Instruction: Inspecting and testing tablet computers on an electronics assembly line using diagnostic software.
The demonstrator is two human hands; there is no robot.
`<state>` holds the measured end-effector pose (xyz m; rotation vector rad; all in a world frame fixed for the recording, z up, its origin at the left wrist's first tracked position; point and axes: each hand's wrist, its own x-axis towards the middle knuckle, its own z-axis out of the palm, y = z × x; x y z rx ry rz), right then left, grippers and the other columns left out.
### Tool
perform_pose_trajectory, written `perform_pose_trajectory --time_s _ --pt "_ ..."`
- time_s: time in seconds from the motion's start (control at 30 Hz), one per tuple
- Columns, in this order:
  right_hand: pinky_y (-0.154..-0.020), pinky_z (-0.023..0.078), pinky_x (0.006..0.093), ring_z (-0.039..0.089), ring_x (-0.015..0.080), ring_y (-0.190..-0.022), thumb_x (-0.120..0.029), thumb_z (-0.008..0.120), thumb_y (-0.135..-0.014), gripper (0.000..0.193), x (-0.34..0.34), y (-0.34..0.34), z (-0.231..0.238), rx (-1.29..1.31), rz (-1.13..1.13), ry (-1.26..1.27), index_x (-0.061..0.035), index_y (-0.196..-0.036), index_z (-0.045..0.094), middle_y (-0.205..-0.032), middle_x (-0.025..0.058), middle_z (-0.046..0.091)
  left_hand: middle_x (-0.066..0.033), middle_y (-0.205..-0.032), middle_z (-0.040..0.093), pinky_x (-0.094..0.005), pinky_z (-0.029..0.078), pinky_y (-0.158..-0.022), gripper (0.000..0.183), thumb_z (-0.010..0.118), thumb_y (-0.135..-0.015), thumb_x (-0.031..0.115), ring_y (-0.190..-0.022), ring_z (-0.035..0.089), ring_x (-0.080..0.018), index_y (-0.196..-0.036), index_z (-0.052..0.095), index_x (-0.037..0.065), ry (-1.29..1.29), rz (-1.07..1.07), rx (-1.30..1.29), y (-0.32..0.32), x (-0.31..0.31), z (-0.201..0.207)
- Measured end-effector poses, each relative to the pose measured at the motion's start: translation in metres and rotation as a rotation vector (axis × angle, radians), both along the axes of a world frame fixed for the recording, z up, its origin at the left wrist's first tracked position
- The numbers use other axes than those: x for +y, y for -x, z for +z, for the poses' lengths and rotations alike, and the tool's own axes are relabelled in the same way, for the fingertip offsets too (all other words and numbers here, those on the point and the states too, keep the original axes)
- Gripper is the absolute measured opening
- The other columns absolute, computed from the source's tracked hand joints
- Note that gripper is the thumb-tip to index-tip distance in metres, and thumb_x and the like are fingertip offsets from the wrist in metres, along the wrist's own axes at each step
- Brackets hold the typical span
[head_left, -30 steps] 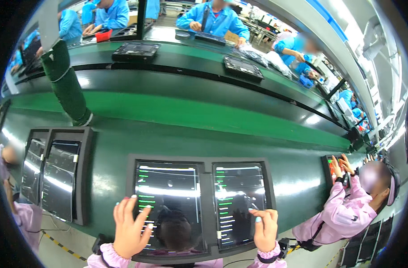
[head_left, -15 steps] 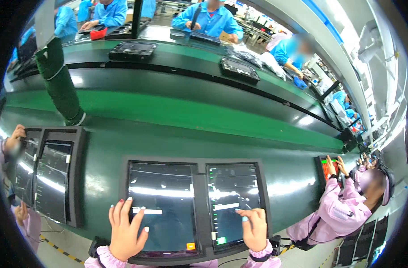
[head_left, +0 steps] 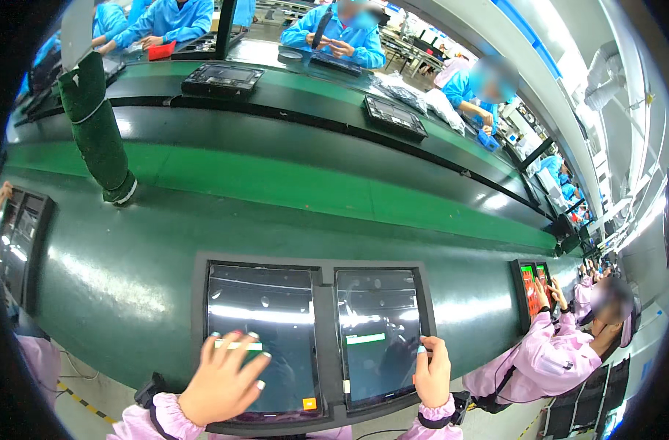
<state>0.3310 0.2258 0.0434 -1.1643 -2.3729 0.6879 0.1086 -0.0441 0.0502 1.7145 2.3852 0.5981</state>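
Note:
Two dark touchscreen tablets lie side by side in a black frame [head_left: 325, 389] in front of me. The larger left tablet [head_left: 287, 367] shows a pale green bar and a small orange square. My left hand [head_left: 230, 378] is spread over its left part, fingertips across the bar; it grips nothing. The narrower right tablet [head_left: 378, 374] has a white bar with a green edge. My right hand [head_left: 433, 370] is at this tablet's right edge, fingers extended and slightly bent, with fingertips at the screen's border and nothing held.
The frame rests on a green bench [head_left: 158, 308]. Another framed pair of screens [head_left: 23, 242] is at far left, partly cut off. At right, a pink-sleeved co-worker [head_left: 547, 345] touches red-lit screens [head_left: 528, 293]. A green-wrapped post [head_left: 96, 132] rises at back left; black trays [head_left: 223, 79] lie beyond.
My left hand has moved right and further over the left tablet. My right hand has slid right to the tablet's edge. The far-left framed screens have shifted away left. The right screen's side marks have vanished.

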Motion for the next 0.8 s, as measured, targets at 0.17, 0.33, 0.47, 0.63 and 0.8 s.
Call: perform_pose_trajectory --time_s 0.17,0.33,0.47,0.63,0.8 --pt "-0.076 0.041 0.0412 0.051 0.0372 -0.086 -0.010 0.056 -0.082 0.027 -0.005 0.009 -0.005 -0.146 0.067 -0.175 0.0042 -0.104 0.048 -0.092 0.0209 0.053 -0.0102 -0.117 0.052 -0.0466 0.034 -0.097 0.044 0.062 -0.073 0.027 -0.117 0.044 -0.0241 -0.109 0.057 0.003 -0.080 -0.352 0.105 -0.012 0.044 0.003" --pt "-0.079 0.040 0.0422 0.049 0.0390 -0.090 -0.012 0.059 -0.081 0.034 -0.006 0.008 -0.013 -0.140 0.072 -0.211 0.0056 -0.107 0.046 -0.096 0.0233 0.052 -0.0079 -0.109 0.055 -0.0435 0.032 -0.099 0.032 0.057 -0.077 0.024 -0.111 0.047 -0.0206 -0.101 0.060 0.003 -0.108 -0.477 0.270 -0.013 0.065 -0.015" --pt "-0.080 0.040 0.0421 0.049 0.0387 -0.092 -0.014 0.060 -0.080 0.038 -0.006 0.009 -0.017 -0.209 0.070 -0.269 0.0057 -0.109 0.046 -0.098 0.0233 0.052 -0.0077 -0.105 0.055 -0.0416 0.033 -0.098 0.030 0.057 -0.077 0.025 -0.110 0.048 -0.0199 -0.098 0.059 0.003 -0.142 -0.482 0.286 -0.013 0.070 -0.020" --pt "-0.079 0.042 0.0410 0.052 0.0358 -0.090 -0.016 0.060 -0.081 0.034 0.003 0.012 -0.015 -0.179 -0.010 -0.172 0.0044 -0.105 0.048 -0.094 0.0214 0.054 -0.0043 -0.090 0.053 -0.0418 0.033 -0.100 0.022 0.057 -0.076 0.025 -0.097 0.051 -0.0180 -0.086 0.059 0.005 -0.154 -0.549 0.212 -0.007 0.084 -0.023" --pt "-0.069 0.045 0.0238 0.055 0.0138 -0.075 -0.016 0.057 -0.087 0.026 0.021 0.009 -0.001 0.021 -0.084 0.266 0.0038 -0.101 0.050 -0.089 0.0090 0.059 -0.0018 -0.078 0.048 -0.0431 0.032 -0.101 0.018 0.057 -0.076 0.024 -0.086 0.051 -0.0163 -0.077 0.059 0.007 -0.161 -0.566 0.090 -0.004 0.094 -0.021"
